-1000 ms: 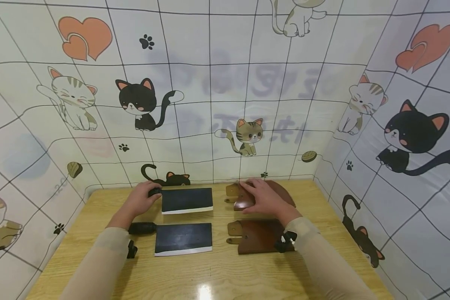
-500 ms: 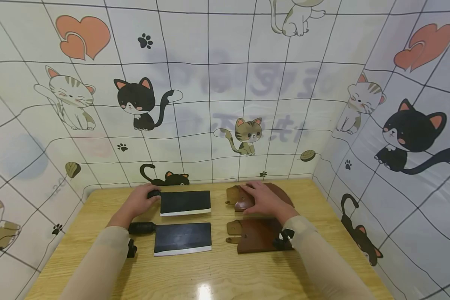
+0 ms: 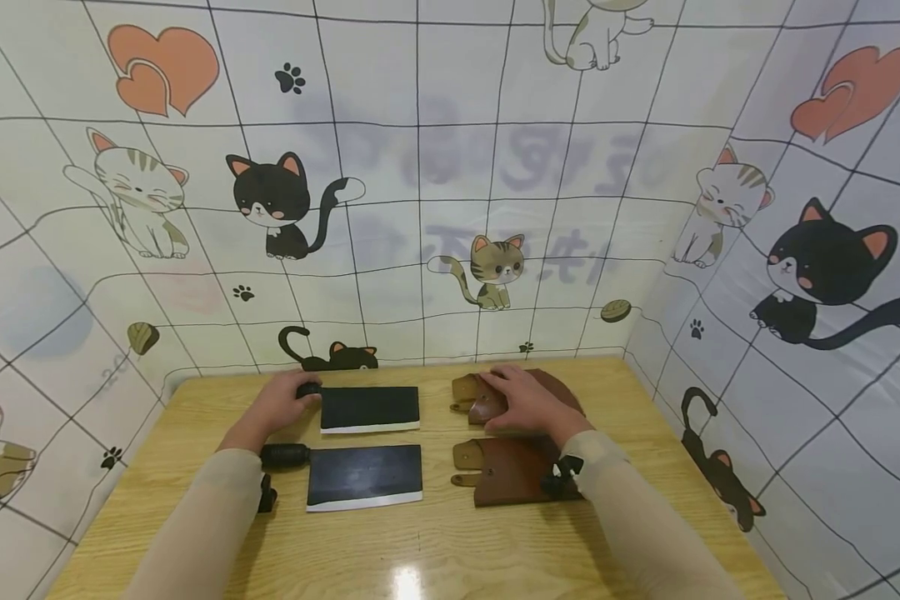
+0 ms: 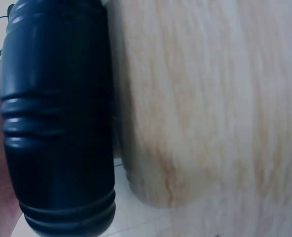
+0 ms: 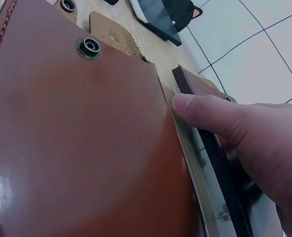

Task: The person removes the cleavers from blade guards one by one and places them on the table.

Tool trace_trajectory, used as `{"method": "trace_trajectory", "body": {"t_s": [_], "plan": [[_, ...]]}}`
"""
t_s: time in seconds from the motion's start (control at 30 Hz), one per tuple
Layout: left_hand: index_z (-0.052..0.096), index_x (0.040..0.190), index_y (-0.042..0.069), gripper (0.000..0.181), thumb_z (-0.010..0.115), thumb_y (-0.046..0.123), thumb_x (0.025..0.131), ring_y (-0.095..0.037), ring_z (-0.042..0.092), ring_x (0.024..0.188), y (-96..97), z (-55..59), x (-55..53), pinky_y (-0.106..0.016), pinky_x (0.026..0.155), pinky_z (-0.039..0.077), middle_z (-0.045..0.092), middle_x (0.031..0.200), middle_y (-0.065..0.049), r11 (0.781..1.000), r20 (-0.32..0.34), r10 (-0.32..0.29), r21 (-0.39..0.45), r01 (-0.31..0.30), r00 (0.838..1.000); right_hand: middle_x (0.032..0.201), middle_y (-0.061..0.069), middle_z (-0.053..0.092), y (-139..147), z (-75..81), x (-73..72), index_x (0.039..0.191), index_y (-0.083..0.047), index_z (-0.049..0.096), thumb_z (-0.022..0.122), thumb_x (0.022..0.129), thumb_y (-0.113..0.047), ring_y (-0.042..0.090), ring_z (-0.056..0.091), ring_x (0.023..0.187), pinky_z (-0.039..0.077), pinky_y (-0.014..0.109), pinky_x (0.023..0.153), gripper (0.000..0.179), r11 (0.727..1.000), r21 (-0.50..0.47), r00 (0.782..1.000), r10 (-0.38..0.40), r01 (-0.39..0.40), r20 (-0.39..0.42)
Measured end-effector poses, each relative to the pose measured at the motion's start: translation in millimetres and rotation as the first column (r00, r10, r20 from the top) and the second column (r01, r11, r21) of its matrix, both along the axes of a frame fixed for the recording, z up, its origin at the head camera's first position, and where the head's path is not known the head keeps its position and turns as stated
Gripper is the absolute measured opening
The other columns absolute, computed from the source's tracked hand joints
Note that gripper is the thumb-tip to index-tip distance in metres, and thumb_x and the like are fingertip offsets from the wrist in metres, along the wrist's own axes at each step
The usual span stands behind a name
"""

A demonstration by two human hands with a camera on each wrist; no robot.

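My left hand (image 3: 277, 404) grips the black handle of the far cleaver, whose dark blade (image 3: 370, 408) with a pale cutting edge points right in the head view. Nearer to me lies a second cleaver (image 3: 365, 477); its ridged black handle (image 4: 59, 123) fills the left part of the left wrist view. On the right, my right hand (image 3: 527, 402) holds the far brown leather sheath (image 3: 486, 408), thumb against its near edge; the other fingers are partly hidden. Below that hand is the near leather sheath (image 3: 513, 473), with a snap stud (image 5: 89, 48) and two tan straps.
All of these lie on a light wooden table (image 3: 345, 554), cleavers on the left, sheaths on the right. A cat-patterned cloth (image 3: 420, 192) hangs behind the table and at both sides.
The far cleaver has shifted slightly toward me and its blade looks more level. The far sheath, with my right hand, has also come slightly nearer. The near cleaver and near sheath stay put.
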State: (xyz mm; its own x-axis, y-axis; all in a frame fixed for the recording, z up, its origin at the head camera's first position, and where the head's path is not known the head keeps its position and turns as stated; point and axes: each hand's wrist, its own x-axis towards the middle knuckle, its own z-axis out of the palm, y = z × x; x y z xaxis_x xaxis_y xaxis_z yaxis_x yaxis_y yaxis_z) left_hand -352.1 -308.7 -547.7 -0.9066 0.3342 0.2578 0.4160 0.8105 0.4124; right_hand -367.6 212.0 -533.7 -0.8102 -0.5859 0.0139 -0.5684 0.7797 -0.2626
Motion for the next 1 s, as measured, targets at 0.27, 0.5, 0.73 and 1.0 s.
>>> {"method": "trace_trajectory", "body": {"t_s": [0.27, 0.5, 0.73, 1.0], "plan": [[0.076, 0.124, -0.002, 0.027, 0.082, 0.009, 0.1, -0.052, 0.067, 0.12, -1.8, -4.5, -0.4, -0.07, 0.105, 0.05, 0.073, 0.123, -0.023, 1.0, 0.008, 0.006, 0.007, -0.006, 1.0, 0.173, 0.021, 0.038, -2, -3.0, -0.6, 0.173, -0.013, 0.04, 0.091, 0.09, -0.055, 0.046, 0.033, 0.16, 0.033, 0.067, 0.125, 0.106, 1.0, -0.017, 0.998, -0.008, 0.009, 0.056], [0.075, 0.129, 0.0, 0.028, 0.079, 0.009, 0.103, -0.052, 0.064, 0.127, -3.1, -5.2, -1.0, -0.07, 0.109, 0.048, 0.071, 0.13, -0.024, 1.0, 0.056, 0.023, 0.01, -0.023, 0.998, 0.173, 0.025, 0.037, 0, -8.7, -7.1, 0.172, -0.01, 0.04, 0.092, 0.091, -0.053, 0.048, 0.034, 0.159, 0.034, 0.067, 0.124, 0.106, 0.999, -0.04, 0.991, 0.011, -0.006, 0.13], [0.074, 0.131, -0.001, 0.029, 0.076, 0.009, 0.104, -0.054, 0.064, 0.126, -4.8, -8.3, -5.8, -0.071, 0.107, 0.048, 0.071, 0.13, -0.026, 0.999, 0.063, 0.034, -0.008, -0.034, 0.997, 0.176, 0.023, 0.033, 1, -13.3, -13.7, 0.175, -0.013, 0.035, 0.09, 0.091, -0.055, 0.047, 0.029, 0.162, 0.033, 0.065, 0.126, 0.108, 0.999, -0.048, 0.981, 0.022, -0.013, 0.192], [0.074, 0.132, -0.002, 0.029, 0.076, 0.008, 0.105, -0.052, 0.064, 0.127, 2.6, -2.4, -2.3, -0.069, 0.108, 0.049, 0.071, 0.132, -0.026, 0.998, 0.096, 0.065, 0.003, -0.065, 0.993, 0.175, 0.025, 0.032, 2, -14.9, -15.9, 0.174, -0.011, 0.035, 0.091, 0.091, -0.053, 0.049, 0.03, 0.161, 0.034, 0.065, 0.125, 0.109, 0.999, -0.042, 0.981, 0.031, -0.023, 0.192]]}}
